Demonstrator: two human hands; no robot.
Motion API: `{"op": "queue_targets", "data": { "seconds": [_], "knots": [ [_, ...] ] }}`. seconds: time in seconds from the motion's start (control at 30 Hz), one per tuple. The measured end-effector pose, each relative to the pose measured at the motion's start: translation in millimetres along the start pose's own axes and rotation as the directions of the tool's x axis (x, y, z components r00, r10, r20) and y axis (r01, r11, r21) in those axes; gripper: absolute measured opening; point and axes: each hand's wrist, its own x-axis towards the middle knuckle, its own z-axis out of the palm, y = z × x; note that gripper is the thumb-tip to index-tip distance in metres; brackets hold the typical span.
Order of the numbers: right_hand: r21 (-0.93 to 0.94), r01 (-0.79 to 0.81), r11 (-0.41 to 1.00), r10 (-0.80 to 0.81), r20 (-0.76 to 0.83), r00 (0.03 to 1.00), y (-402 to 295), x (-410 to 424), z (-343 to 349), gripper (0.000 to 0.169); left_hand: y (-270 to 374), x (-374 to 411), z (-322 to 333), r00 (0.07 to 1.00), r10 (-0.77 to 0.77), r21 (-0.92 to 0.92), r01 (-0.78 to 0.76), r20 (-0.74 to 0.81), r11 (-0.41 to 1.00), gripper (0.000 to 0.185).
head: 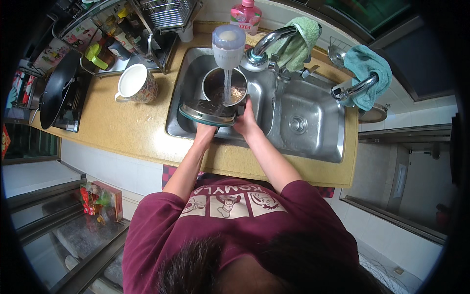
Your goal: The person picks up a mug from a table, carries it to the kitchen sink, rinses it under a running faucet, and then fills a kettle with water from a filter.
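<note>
My left hand (pixel 206 131) grips a round dark-topped metal lid (pixel 207 111) with a teal rim from below. The lid is tilted in front of a round metal pot (pixel 216 83), covering part of its near edge. My right hand (pixel 246 119) is around the pot's lower right side, with its fingers partly hidden. Water runs from the white faucet filter (pixel 228 51) into the pot. Both things are over the left basin of the steel sink (pixel 262 99).
A floral mug (pixel 147 88) stands on the yellow counter (pixel 121 125) to the left, near a spice rack (pixel 126 68) and a black wok (pixel 60 92). Behind the sink are a pink bottle (pixel 246 16), a chrome faucet (pixel 273 38) with a green cloth (pixel 306 40), and a teal cloth (pixel 369 75).
</note>
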Motion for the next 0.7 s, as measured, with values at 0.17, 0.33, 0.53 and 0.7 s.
{"op": "queue_targets", "data": {
  "seconds": [0.17,0.33,0.53,0.7],
  "knots": [
    [0.035,0.023,0.999,-0.028,0.148,0.989,4,26,-24,0.061,6,0,-1,0.994,-0.099,-0.057,0.102,0.049,0.993,0.032],
    [0.026,0.001,1.000,-0.003,0.091,0.996,3,22,-16,0.059,9,2,-3,0.996,-0.074,0.037,0.072,0.056,0.997,0.033],
    [0.037,0.007,0.999,-0.011,0.108,0.994,2,19,-16,0.055,18,-7,7,0.998,-0.063,-0.034,0.063,0.025,0.997,0.033],
    [0.032,0.005,0.999,-0.008,0.076,0.997,0,14,-12,0.054,16,-6,7,0.998,-0.062,-0.015,0.062,0.023,0.998,0.034]
  ]
}}
